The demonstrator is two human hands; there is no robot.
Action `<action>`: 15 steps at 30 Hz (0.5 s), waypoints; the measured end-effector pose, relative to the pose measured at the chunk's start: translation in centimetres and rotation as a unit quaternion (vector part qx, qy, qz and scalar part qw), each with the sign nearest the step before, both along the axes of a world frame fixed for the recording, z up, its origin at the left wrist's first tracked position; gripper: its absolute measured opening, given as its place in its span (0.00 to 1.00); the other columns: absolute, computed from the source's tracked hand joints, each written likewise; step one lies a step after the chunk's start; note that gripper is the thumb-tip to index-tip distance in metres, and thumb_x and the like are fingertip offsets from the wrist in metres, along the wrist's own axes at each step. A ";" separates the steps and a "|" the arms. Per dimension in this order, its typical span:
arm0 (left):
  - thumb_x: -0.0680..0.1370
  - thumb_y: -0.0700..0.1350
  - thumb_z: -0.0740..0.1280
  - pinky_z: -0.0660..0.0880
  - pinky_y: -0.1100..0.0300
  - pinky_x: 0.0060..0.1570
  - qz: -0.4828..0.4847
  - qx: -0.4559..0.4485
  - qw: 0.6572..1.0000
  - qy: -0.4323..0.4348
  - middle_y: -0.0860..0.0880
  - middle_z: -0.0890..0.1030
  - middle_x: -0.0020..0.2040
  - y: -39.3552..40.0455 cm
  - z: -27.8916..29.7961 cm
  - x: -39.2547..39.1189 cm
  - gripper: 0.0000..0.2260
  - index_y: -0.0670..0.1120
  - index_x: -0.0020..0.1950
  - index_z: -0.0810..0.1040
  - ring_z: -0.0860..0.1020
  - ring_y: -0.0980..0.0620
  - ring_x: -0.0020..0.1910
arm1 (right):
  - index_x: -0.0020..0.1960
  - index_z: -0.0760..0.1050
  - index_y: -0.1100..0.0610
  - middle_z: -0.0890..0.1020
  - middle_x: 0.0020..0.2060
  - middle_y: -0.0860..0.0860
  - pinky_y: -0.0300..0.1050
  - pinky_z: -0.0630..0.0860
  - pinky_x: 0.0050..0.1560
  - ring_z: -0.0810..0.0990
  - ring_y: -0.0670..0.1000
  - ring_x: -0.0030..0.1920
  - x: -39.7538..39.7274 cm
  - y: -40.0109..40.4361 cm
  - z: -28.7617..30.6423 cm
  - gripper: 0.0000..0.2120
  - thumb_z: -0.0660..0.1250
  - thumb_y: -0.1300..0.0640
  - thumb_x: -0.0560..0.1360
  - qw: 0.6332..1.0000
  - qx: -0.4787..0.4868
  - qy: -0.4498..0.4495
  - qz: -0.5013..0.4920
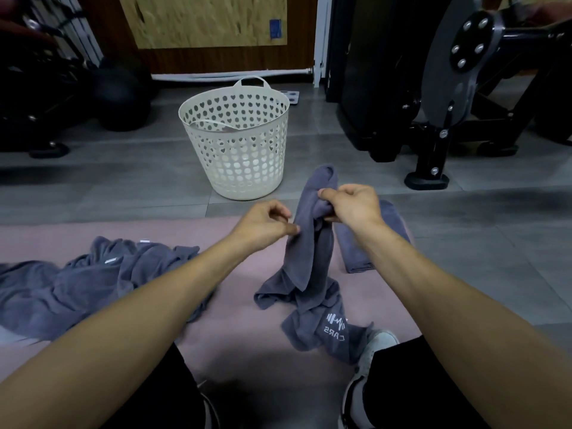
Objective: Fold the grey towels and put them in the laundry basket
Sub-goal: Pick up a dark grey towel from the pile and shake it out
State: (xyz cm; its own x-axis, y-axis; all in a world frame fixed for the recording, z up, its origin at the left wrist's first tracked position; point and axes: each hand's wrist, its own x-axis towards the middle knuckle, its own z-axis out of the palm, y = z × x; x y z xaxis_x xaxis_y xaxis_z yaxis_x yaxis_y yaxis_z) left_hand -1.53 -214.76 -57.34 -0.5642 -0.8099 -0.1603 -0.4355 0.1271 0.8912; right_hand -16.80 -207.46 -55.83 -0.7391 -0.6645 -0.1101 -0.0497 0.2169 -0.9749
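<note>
Both grips pinch the lifted grey towel [312, 243] before the laundry basket [238, 168]: right hand [349, 205] bunching its top, left hand [266, 221] nipping an edge; spreading it flat likely comes next.

The towel [312, 243] you hold is slate grey with a white barbell-and-pulse logo and white letters near its lower end. The heap of towels [93, 283] to your left is the same grey, with small white tags. The folded towel [356, 249] matches. Your mat [241, 335] is dusty pink, the floor [123, 187] grey-tiled. The laundry basket [238, 140] is cream, pierced with heart-shaped holes.
</note>
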 end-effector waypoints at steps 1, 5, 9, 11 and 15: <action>0.69 0.42 0.77 0.75 0.61 0.42 -0.012 -0.012 0.999 -0.039 0.49 0.78 0.40 0.2 -0.7 -0.1 0.12 0.44 0.47 0.78 0.75 0.53 0.37 | 0.34 0.73 0.60 0.74 0.28 0.55 0.48 0.82 0.36 0.76 0.53 0.32 -0.2 0.0 0.3 0.11 0.73 0.60 0.71 1.000 -0.009 -0.025 -0.013; 0.62 0.58 0.79 0.74 0.57 0.41 -0.040 -0.067 0.985 -0.153 0.52 0.78 0.43 1.5 -3.6 -0.5 0.24 0.47 0.47 0.73 0.76 0.52 0.41 | 0.33 0.77 0.60 0.80 0.29 0.55 0.45 0.82 0.36 0.83 0.55 0.33 -1.1 -0.1 0.8 0.10 0.74 0.60 0.70 0.993 -0.037 -0.089 -0.068; 0.62 0.60 0.76 0.74 0.53 0.42 -0.052 -0.121 0.962 -0.239 0.48 0.75 0.48 2.1 -5.2 -1.0 0.28 0.47 0.51 0.68 0.76 0.48 0.47 | 0.33 0.77 0.60 0.80 0.28 0.55 0.46 0.83 0.37 0.82 0.54 0.31 -0.8 -0.1 0.9 0.09 0.73 0.62 0.71 0.990 -0.050 -0.108 -0.077; 0.69 0.51 0.71 0.76 0.53 0.43 -0.043 -0.131 0.953 -0.268 0.45 0.78 0.48 1.4 -5.0 -1.2 0.16 0.46 0.49 0.70 0.77 0.44 0.46 | 0.33 0.76 0.60 0.80 0.29 0.55 0.47 0.83 0.38 0.81 0.53 0.31 -0.9 0.0 0.7 0.10 0.73 0.62 0.71 0.991 -0.045 -0.101 -0.070; 0.73 0.39 0.60 0.82 0.47 0.39 0.056 -0.084 0.980 -0.173 0.41 0.82 0.43 -0.9 -3.6 -1.2 0.05 0.45 0.43 0.76 0.81 0.40 0.41 | 0.26 0.74 0.58 0.79 0.24 0.52 0.56 0.82 0.45 0.82 0.55 0.32 -1.7 0.5 -0.2 0.15 0.74 0.52 0.65 0.998 0.034 0.007 -0.050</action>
State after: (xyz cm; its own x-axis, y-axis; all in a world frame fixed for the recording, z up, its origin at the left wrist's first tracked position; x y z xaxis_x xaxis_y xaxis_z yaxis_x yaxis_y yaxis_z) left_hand -2.71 -215.68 -60.98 -0.4066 -0.8947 -0.1850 -0.7273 0.1944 0.6582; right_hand -18.55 -206.99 -56.05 -0.8032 -0.5788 -0.1410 -0.0390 0.2872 -0.9571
